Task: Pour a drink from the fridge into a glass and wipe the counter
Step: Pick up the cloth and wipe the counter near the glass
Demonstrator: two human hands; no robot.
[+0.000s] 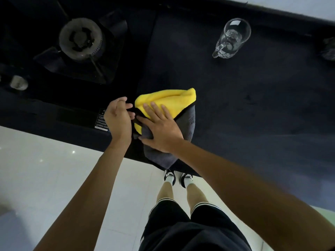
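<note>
A folded cloth (pixel 170 102), yellow on one side and grey on the other, lies on the dark counter (pixel 244 109) at its front edge and hangs slightly over it. My right hand (pixel 159 127) lies flat on the cloth with fingers spread, the thumb curled round its grey fold. My left hand (pixel 117 116) is at the cloth's left edge, its fingertips pinching the black hem. A clear glass mug (pixel 232 38) stands far back on the right, apart from both hands; I cannot tell whether there is liquid in it.
A gas stove with a round burner (pixel 80 39) fills the counter's left part, with a knob (pixel 18 82) at the far left. Something dark sits at the right edge (pixel 329 49). White tiled floor (pixel 45 169) and my legs and shoes are below.
</note>
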